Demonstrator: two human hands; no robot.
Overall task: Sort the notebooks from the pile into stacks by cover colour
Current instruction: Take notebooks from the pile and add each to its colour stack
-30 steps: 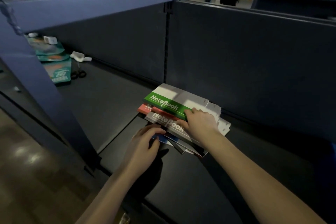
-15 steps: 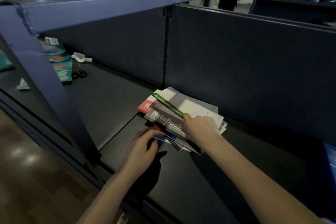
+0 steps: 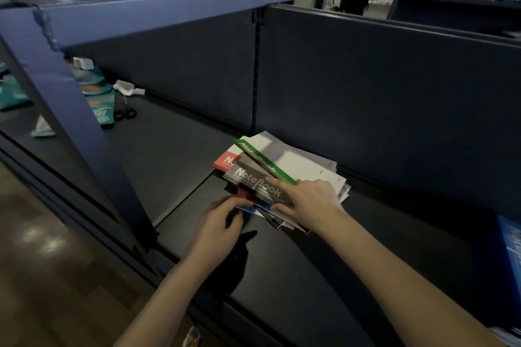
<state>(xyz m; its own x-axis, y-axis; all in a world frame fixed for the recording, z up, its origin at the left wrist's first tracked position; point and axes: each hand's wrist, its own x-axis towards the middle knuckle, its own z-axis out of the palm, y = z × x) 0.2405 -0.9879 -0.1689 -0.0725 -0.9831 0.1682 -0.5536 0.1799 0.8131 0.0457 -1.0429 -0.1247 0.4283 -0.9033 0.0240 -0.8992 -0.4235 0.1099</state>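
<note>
The left hand [image 3: 220, 225] curls its fingers against the near corner of the pile [image 3: 310, 169], likely to keep it still. Whether it really pinches cannot be told. The messy pile sits on the shelf [image 3: 174, 149] by the back wall. The green book [image 3: 265, 162] tips up on its edge, thin and shiny. The right hand [image 3: 310, 200] grips its near end, likely to lift it off.

The notebook pile [image 3: 253, 181] lies on the shelf [image 3: 366, 248], scissors [image 3: 125, 114] far back-left.
</note>
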